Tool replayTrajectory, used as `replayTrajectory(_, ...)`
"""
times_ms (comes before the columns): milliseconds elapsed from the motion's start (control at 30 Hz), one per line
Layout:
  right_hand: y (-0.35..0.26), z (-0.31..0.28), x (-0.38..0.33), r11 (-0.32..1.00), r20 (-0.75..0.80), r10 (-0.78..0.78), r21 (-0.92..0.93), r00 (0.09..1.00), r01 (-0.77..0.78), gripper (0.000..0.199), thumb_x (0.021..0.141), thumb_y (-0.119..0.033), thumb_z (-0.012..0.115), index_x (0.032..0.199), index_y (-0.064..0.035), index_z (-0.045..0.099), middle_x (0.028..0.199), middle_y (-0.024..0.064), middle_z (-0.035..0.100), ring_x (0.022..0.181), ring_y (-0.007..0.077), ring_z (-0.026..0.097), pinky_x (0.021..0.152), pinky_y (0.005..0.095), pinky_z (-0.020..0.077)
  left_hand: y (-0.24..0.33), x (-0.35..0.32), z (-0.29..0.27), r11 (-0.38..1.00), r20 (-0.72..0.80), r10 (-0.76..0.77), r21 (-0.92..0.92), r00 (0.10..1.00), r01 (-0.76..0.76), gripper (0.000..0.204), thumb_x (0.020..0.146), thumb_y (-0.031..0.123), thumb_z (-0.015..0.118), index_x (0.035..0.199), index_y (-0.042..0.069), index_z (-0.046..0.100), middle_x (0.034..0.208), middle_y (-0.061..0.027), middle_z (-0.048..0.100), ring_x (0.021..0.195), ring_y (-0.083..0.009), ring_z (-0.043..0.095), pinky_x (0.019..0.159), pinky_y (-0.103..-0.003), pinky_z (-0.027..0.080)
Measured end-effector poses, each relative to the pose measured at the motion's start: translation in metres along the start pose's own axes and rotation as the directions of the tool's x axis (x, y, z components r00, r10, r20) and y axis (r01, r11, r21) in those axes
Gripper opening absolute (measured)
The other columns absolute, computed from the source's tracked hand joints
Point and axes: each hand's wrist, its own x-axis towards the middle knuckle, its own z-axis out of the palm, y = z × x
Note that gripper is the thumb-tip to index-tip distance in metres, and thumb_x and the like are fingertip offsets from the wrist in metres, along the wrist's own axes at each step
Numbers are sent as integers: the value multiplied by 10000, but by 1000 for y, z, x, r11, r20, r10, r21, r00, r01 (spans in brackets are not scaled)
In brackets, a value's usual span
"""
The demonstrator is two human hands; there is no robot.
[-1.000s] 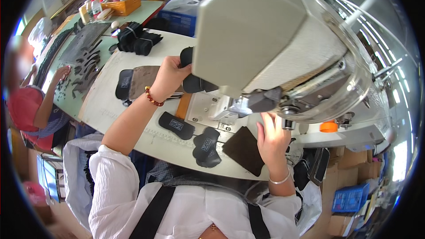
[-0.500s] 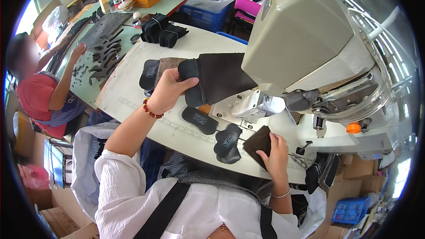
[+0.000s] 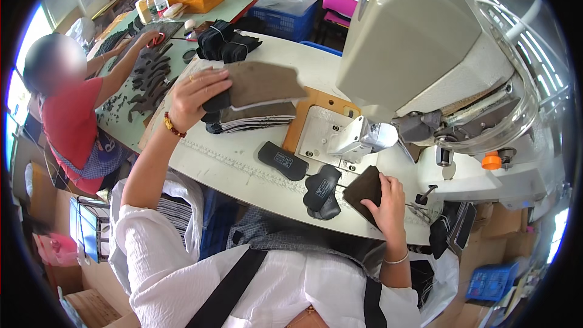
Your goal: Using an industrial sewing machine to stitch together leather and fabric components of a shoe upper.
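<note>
My left hand [image 3: 197,94] is closed on the black end of a flat grey-brown material piece [image 3: 264,82], which looks like leather or fabric. It is held just above a stack of similar pieces [image 3: 258,115] with pale edges, lying on the white table. Near the front edge, my right hand [image 3: 387,203] pinches a dark brown material piece [image 3: 364,195] between thumb and fingers. Between the hands lie a black rounded patch [image 3: 282,161] with printing and more black patches [image 3: 320,188], overlapping. The sewing machine [image 3: 419,42] rises at the right, its metal presser part [image 3: 358,136] over the bed.
A tied black bundle [image 3: 225,42] sits at the table's back. Scissors [image 3: 420,211] lie beyond my right hand. At left, a co-worker in red [image 3: 70,121] holds red-handled scissors [image 3: 158,39] over a green table. A blue crate [image 3: 282,15] stands behind.
My left hand has moved left and up from the machine; its piece now shows a lighter brown face over the stack. The right hand keeps its piece. The co-worker reaches farther forward.
</note>
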Motion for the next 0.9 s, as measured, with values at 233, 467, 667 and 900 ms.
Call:
replayTrajectory(233, 0, -1, 1, 1000, 9, 11, 18, 1000, -11, 873, 696, -240, 943, 1436, 8, 554, 1288, 147, 570, 1173, 345, 569, 1009, 455, 462, -5, -50, 10, 995, 77, -66, -71, 995, 72, 412, 722, -37, 768, 1130, 21, 781, 1254, -140, 744, 1155, -355, 716, 994, -454, 590)
replayTrajectory(467, -1, -1, 2, 1000, -3, -1, -4, 1000, 1, 878, 690, -248, 945, 1430, 24, 557, 1261, 157, 574, 1172, 346, 570, 1005, 456, 464, -18, -43, 2, 974, 320, -127, -140, 939, 180, 449, 737, -100, 715, 1134, 88, 810, 1275, -132, 740, 1282, -384, 639, 1135, -499, 480)
replayTrajectory(667, 4, -2, 10, 999, -11, -6, -37, 1000, 5, 950, 671, -268, 956, 1462, 23, 517, 1240, 153, 565, 1146, 337, 567, 998, 451, 467, 3, -27, -27, 963, 452, -268, 159, 851, 219, 676, 721, -186, 560, 1255, 164, 783, 1461, -115, 627, 1401, -397, 519, 1179, -518, 423)
replayTrajectory(900, 1, -3, 16, 998, -53, -45, -50, 998, 42, 854, 663, -252, 955, 1402, -25, 593, 1249, 136, 555, 1157, 319, 558, 1021, 458, 449, 122, -1, 11, 971, 136, -235, -19, 962, 240, 299, 724, -46, 745, 982, 98, 794, 1068, -46, 730, 1045, -297, 660, 941, -454, 504)
